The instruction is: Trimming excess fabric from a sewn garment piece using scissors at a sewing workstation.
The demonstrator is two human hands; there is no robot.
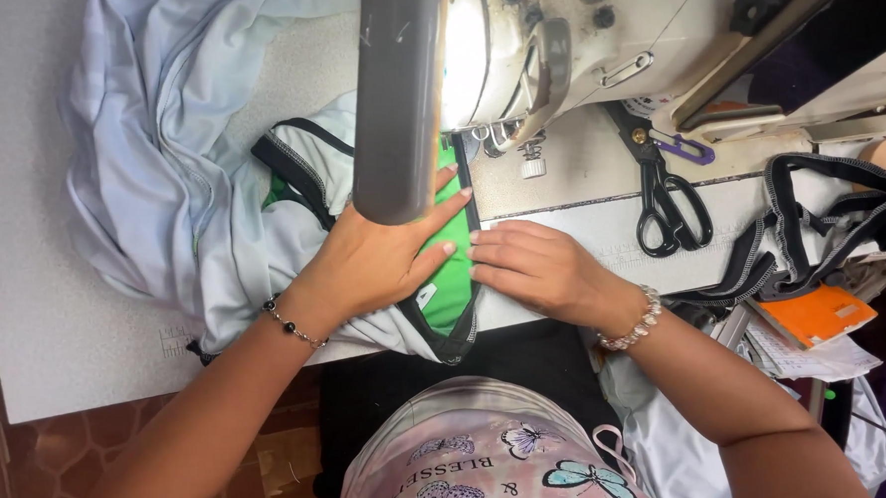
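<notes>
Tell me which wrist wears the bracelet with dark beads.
The left hand wears it: a thin chain bracelet with a few dark beads. The right hand wears a fuller bracelet of pale, clear beads instead.

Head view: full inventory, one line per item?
Garment: 1, pale blue-white with black trim and green panel, table left to centre.
Sewing machine: 1, cream, top centre.
Grey tube: 1, over the garment.
Scissors: 1, black, right of machine.
Trim strips: a pile, black, far right.
Orange pad: 1, right edge.
Table: 1, grey.
Left hand: flat on green panel.
Right hand: flat on garment's edge.
</notes>
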